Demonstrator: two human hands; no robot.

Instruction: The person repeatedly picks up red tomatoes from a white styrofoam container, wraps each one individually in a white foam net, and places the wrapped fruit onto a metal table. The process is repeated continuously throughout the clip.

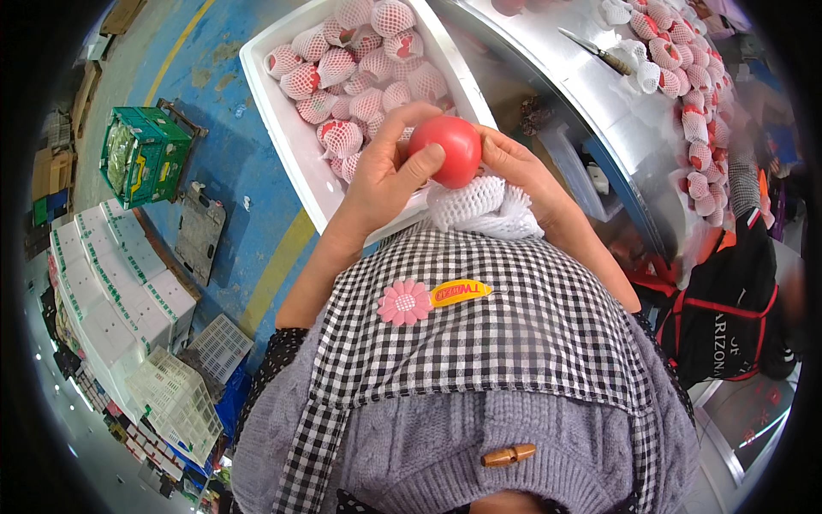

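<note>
My left hand (392, 167) grips a smooth red tomato (446, 151), thumb across its front. At the tomato's right side are the fingertips of my right hand (514, 160), touching or nearly touching it; whether they grip it I cannot tell. White foam net sleeves (481, 205) hang just below the tomato, beside my right palm and against the checked apron. Beyond my hands stands a white foam box (276, 138) holding many red fruits in foam nets (337, 67).
A metal table (546, 58) at the right bears a knife (597, 51) and many netted fruits (697, 122). Green crates (154, 154) and stacked white boxes (115, 276) stand on the left. A person in a black apron (719, 315) is at the right.
</note>
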